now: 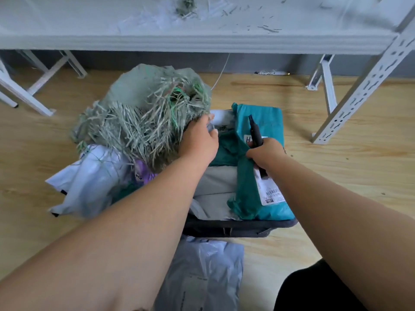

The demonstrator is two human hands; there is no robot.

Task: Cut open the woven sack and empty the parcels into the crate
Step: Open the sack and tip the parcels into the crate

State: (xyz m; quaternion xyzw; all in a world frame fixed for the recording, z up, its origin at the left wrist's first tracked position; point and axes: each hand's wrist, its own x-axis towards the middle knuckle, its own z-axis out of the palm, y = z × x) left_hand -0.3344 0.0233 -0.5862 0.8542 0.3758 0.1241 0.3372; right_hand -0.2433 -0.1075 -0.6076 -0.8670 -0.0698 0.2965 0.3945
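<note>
The grey-green woven sack (143,108), its cut edge frayed into loose strands, lies over the left side of the dark crate (235,227). My left hand (198,140) grips the sack's frayed edge at the crate's far side. My right hand (266,153) holds a black cutter (254,131), blade end pointing away, above a teal parcel (253,198) with a white label. Another teal parcel (260,117) and grey ones fill the crate. White parcels (89,182) and a purple one (143,171) spill out beneath the sack at the left.
A grey parcel (202,272) lies on the wooden floor in front of the crate. A white table (179,39) strewn with sack fibres spans the back, its legs (359,95) standing at the right and left. A thin white cord (221,70) hangs behind the sack.
</note>
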